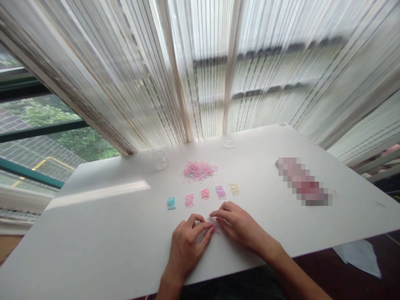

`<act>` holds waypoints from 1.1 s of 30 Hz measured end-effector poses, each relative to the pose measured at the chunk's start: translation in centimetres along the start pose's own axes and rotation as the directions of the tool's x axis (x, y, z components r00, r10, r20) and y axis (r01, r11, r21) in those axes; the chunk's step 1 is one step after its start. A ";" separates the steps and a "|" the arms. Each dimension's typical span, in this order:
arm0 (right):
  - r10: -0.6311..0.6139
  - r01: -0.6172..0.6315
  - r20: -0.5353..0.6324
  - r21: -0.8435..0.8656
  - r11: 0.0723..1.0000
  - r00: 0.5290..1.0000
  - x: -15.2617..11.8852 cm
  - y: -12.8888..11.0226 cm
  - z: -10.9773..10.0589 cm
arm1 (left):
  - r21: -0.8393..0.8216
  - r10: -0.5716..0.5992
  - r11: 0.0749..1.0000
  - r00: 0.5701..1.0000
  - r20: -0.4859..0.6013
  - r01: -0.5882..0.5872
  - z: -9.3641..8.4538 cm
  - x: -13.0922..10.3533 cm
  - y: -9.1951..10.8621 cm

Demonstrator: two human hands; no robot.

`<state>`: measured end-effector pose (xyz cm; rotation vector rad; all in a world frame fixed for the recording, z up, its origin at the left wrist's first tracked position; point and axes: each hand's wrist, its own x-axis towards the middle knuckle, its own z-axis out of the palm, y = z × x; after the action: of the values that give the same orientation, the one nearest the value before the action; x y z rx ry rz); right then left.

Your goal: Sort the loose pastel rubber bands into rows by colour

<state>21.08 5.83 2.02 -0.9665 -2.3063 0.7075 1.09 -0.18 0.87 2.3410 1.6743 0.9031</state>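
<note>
My left hand [191, 241] is at the table's near edge, thumb and forefinger pinched at some small pink pieces [216, 229]. Just right of it, my right hand [237, 223] reaches over the same pieces with its fingers apart. Beyond the hands lies a row of small sorted groups: blue [171, 203], pink [189, 200], coral pink [205, 193], purple [220, 192] and yellow [234, 188]. Behind that row is a loose, mixed heap [199, 171] of thin, mostly pink pieces.
On the white table [109, 233], a clear round container [159, 160] stands at the back left and a clear round lid or dish [228, 143] at the back. A blurred-out pinkish object [303, 181] lies at the right. Striped curtains [206, 83] hang behind.
</note>
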 end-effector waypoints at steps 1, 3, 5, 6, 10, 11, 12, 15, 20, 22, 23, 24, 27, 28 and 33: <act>-0.010 0.010 0.041 -0.015 1.000 0.999 0.2 0.0 -0.2 | -0.003 0.001 1.000 1.000 -0.001 -0.001 0.0 0.0 0.0; -0.008 0.012 0.095 -0.036 0.999 0.995 0.7 -0.1 -0.6 | -0.008 0.001 1.000 1.000 0.000 -0.001 0.0 0.0 0.0; 0.011 -0.006 0.118 -0.042 0.999 0.993 0.9 -0.1 -0.9 | -0.011 0.000 1.000 1.000 0.002 0.000 0.0 0.1 0.1; 0.020 -0.015 0.125 -0.042 0.999 0.992 1.0 -0.1 -1.0 | -0.013 0.000 1.000 1.000 0.003 0.000 0.0 0.1 0.1; 0.050 -0.049 0.141 -0.015 0.999 0.989 0.7 0.1 -1.3 | -0.026 -0.013 1.000 1.000 0.003 0.013 -0.1 0.1 0.0; 0.055 -0.056 0.135 0.004 0.998 0.989 0.6 0.2 -1.3 | -0.031 -0.018 0.999 1.000 0.003 0.018 -0.1 0.1 0.0; 0.057 -0.060 0.128 0.022 0.998 0.990 0.5 0.2 -1.4 | -0.036 -0.024 0.999 1.000 0.004 0.024 -0.1 0.1 0.0; 0.067 -0.074 0.125 0.046 0.996 0.990 0.3 0.5 -1.5 | -0.041 -0.031 0.999 0.999 0.016 0.032 0.0 0.0 -0.1; 0.076 -0.078 0.110 0.019 0.997 0.991 0.7 0.6 -1.6 | -0.053 -0.030 0.998 0.999 0.013 0.030 0.0 0.0 0.0; 0.072 -0.072 0.044 -0.001 0.997 0.996 1.1 0.4 -1.6 | -0.087 -0.037 0.996 0.999 0.008 0.038 -0.1 0.0 -0.1; 0.066 -0.066 0.013 -0.007 0.998 0.998 1.3 0.2 -1.5 | -0.111 -0.050 0.993 0.999 0.001 0.050 -0.1 0.0 -0.1; 0.058 -0.058 -0.006 -0.007 0.998 0.998 1.5 0.0 -1.4 | -0.138 -0.070 0.988 0.997 -0.009 0.068 -0.1 0.0 -0.2; 0.029 -0.030 0.021 0.032 0.999 0.999 1.7 -0.7 -1.2 | -0.214 -0.135 0.969 0.989 -0.052 0.121 -0.1 -0.1 -0.4; 0.023 -0.025 0.040 0.046 0.999 0.999 1.7 -0.9 -1.1 | -0.232 -0.144 0.965 0.988 -0.061 0.127 0.0 -0.2 -0.5; 0.007 -0.013 0.080 0.079 0.997 0.997 1.3 -1.2 -0.7 | -0.286 -0.112 0.954 0.992 -0.049 0.094 0.0 -0.1 -0.5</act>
<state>20.16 6.26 3.62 -0.9300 -2.3239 0.8493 0.66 -0.13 0.66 2.0386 1.5537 1.1255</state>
